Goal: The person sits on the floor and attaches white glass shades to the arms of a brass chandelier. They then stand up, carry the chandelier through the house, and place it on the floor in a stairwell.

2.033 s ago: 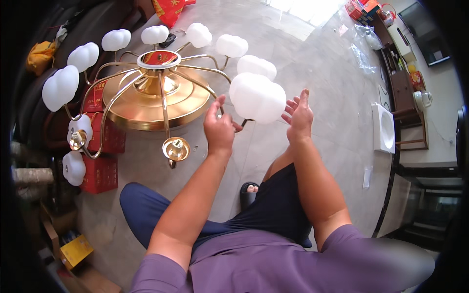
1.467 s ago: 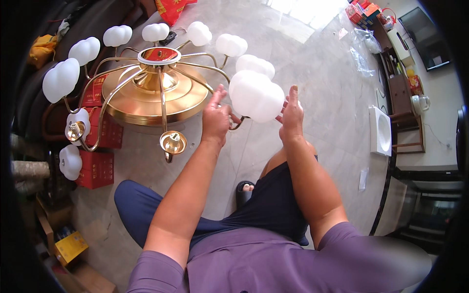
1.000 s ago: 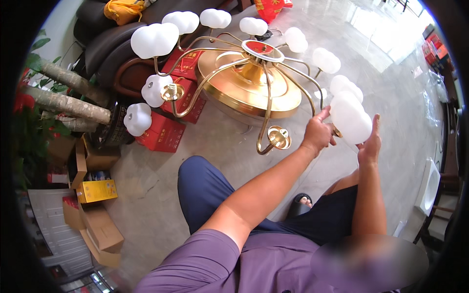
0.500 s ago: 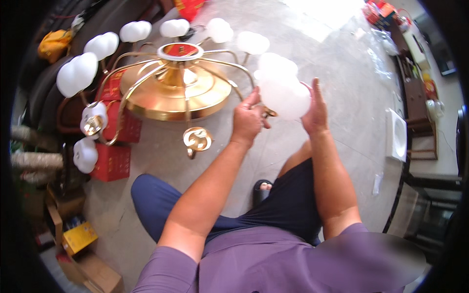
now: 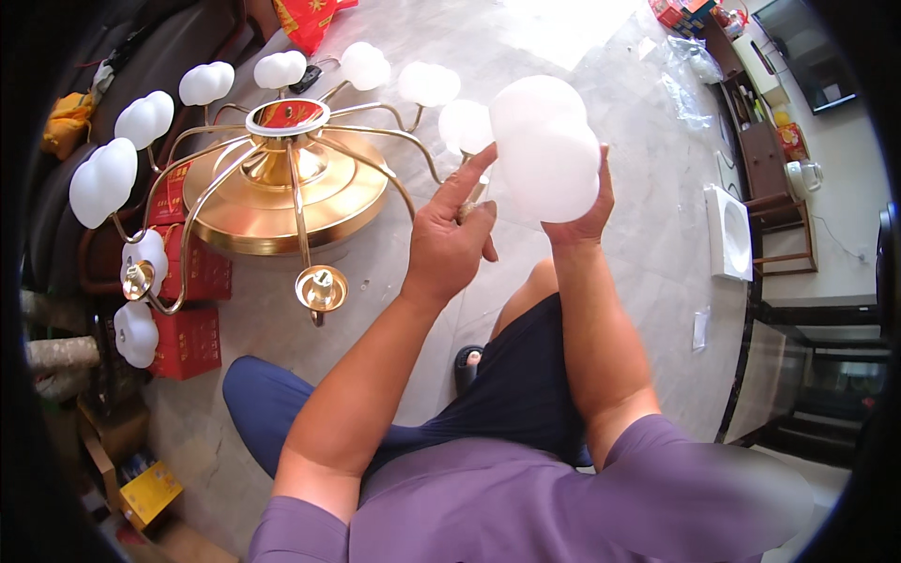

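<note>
My right hand (image 5: 582, 220) grips a large white cloud-shaped glass shade (image 5: 544, 150) from its right and underside. My left hand (image 5: 455, 225) is beside it on the left, forefinger touching the glass, thumb and fingers curled around a small piece that is too hidden to name. A gold chandelier (image 5: 221, 220) with many curved arms stands at the left. Several white shades (image 5: 99, 183) sit on its arms. Two front arms end in bare gold cups (image 5: 321, 287) with sockets. Another white shade (image 5: 136, 333) lies by stacked red boxes (image 5: 188, 342).
A dark leather sofa (image 5: 103, 38) with a yellow bag (image 5: 68, 117) lines the left side, cardboard boxes (image 5: 103, 450) below it. Plastic wrap (image 5: 685, 84), a white foam piece (image 5: 727, 235) and a wooden cabinet (image 5: 765, 164) are at the right. My bent legs are below.
The large shade has risen and tilted in my hands, now gripped by my right hand, which was open beside it earlier. The view swung left a second ago and has swung back.
</note>
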The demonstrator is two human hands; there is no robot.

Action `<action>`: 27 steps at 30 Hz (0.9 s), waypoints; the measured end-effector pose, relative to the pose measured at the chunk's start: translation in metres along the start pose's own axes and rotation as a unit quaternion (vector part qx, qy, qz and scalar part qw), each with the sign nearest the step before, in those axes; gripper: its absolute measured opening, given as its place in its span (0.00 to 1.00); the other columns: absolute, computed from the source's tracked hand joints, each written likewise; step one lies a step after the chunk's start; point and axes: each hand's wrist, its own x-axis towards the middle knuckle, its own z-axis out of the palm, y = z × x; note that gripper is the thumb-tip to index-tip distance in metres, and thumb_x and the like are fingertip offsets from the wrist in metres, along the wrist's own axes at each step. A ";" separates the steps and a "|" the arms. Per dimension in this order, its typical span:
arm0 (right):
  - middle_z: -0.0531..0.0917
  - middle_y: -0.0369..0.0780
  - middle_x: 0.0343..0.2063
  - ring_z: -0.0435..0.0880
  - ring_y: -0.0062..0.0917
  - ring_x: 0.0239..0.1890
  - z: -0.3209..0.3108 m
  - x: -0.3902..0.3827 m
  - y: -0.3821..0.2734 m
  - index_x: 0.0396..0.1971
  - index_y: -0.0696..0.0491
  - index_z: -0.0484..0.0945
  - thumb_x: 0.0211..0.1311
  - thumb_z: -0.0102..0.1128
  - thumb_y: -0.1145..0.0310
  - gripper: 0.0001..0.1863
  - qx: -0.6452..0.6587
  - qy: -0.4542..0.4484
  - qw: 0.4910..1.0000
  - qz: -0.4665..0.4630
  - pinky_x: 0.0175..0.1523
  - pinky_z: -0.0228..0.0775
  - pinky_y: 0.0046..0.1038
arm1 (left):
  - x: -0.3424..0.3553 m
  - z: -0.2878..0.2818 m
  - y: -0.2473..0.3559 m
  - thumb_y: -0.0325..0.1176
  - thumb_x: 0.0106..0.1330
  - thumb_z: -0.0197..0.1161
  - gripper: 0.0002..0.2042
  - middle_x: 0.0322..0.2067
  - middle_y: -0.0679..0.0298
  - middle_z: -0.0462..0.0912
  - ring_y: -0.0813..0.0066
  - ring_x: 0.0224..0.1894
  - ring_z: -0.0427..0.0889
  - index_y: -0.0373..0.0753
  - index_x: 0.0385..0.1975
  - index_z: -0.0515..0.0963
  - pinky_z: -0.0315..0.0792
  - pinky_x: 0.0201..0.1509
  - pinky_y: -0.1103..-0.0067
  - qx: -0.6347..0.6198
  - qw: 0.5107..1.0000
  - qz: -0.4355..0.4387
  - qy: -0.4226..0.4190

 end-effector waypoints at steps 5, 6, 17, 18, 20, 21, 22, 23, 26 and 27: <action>0.71 0.50 0.61 0.71 0.52 0.62 0.006 -0.008 -0.012 0.71 0.50 0.55 0.70 0.43 0.40 0.38 0.095 -0.152 0.981 0.068 0.66 0.63 0.58 | -0.008 0.011 0.027 0.16 0.63 0.51 0.27 0.64 0.55 0.72 0.89 0.26 0.76 0.36 0.65 0.68 0.72 0.24 0.89 0.110 0.977 0.158 -0.089; 0.71 0.51 0.61 0.71 0.52 0.62 0.004 -0.008 -0.006 0.71 0.50 0.55 0.70 0.43 0.40 0.38 0.091 -0.179 0.977 0.066 0.65 0.64 0.57 | -0.011 0.013 0.032 0.16 0.64 0.50 0.27 0.64 0.53 0.71 0.89 0.27 0.77 0.36 0.65 0.67 0.72 0.24 0.89 0.121 0.971 0.181 -0.102; 0.65 0.61 0.61 0.70 0.63 0.60 0.074 -0.051 0.021 0.72 0.49 0.52 0.63 0.49 0.35 0.45 0.306 -0.185 0.912 0.202 0.30 0.85 0.51 | -0.089 -0.026 0.090 0.21 0.67 0.54 0.24 0.39 0.56 0.77 0.83 0.21 0.74 0.34 0.65 0.65 0.68 0.20 0.86 0.082 0.996 0.020 0.022; 0.65 0.61 0.62 0.69 0.63 0.61 0.076 -0.053 0.024 0.72 0.49 0.51 0.63 0.49 0.35 0.46 0.304 -0.188 0.908 0.218 0.32 0.84 0.53 | -0.092 -0.026 0.101 0.21 0.65 0.54 0.27 0.40 0.55 0.77 0.82 0.23 0.75 0.34 0.66 0.63 0.68 0.20 0.87 0.012 0.999 -0.020 0.031; 0.64 0.60 0.63 0.67 0.63 0.62 0.077 -0.059 0.030 0.72 0.48 0.50 0.63 0.48 0.34 0.46 0.288 -0.197 0.902 0.254 0.35 0.82 0.57 | -0.096 -0.026 0.122 0.22 0.62 0.56 0.32 0.42 0.55 0.76 0.80 0.25 0.76 0.34 0.69 0.59 0.68 0.20 0.87 -0.132 0.985 -0.099 0.049; 0.63 0.60 0.63 0.65 0.63 0.63 0.076 -0.063 0.032 0.72 0.48 0.50 0.63 0.48 0.34 0.47 0.272 -0.205 0.900 0.271 0.38 0.81 0.59 | -0.099 -0.035 0.126 0.24 0.57 0.57 0.38 0.45 0.54 0.75 0.78 0.30 0.78 0.35 0.71 0.53 0.68 0.20 0.88 -0.184 0.976 -0.119 0.019; 0.64 0.60 0.63 0.64 0.62 0.64 0.077 -0.066 0.033 0.72 0.49 0.50 0.63 0.48 0.34 0.47 0.265 -0.214 0.901 0.268 0.40 0.80 0.62 | -0.101 -0.038 0.131 0.24 0.57 0.57 0.38 0.45 0.54 0.75 0.78 0.31 0.78 0.35 0.71 0.53 0.68 0.21 0.89 -0.175 0.978 -0.113 0.020; 0.64 0.59 0.63 0.63 0.62 0.65 0.080 -0.073 0.038 0.72 0.49 0.50 0.63 0.48 0.33 0.47 0.262 -0.219 0.901 0.269 0.41 0.78 0.64 | -0.107 -0.043 0.136 0.24 0.57 0.58 0.38 0.46 0.54 0.75 0.78 0.32 0.78 0.35 0.71 0.52 0.68 0.21 0.89 -0.165 0.980 -0.111 0.027; 0.61 0.58 0.65 0.60 0.62 0.67 0.093 -0.095 0.039 0.73 0.49 0.50 0.62 0.48 0.33 0.47 0.265 -0.208 0.897 0.286 0.46 0.71 0.71 | -0.122 -0.061 0.139 0.23 0.61 0.59 0.37 0.47 0.56 0.74 0.79 0.37 0.78 0.37 0.72 0.51 0.66 0.20 0.91 -0.149 0.984 -0.090 0.026; 0.61 0.58 0.65 0.60 0.62 0.67 0.098 -0.100 0.036 0.73 0.48 0.50 0.62 0.48 0.33 0.47 0.238 -0.194 0.907 0.289 0.46 0.72 0.70 | -0.126 -0.067 0.140 0.22 0.63 0.58 0.37 0.47 0.58 0.73 0.79 0.38 0.78 0.38 0.73 0.50 0.64 0.19 0.91 -0.137 0.987 -0.085 0.028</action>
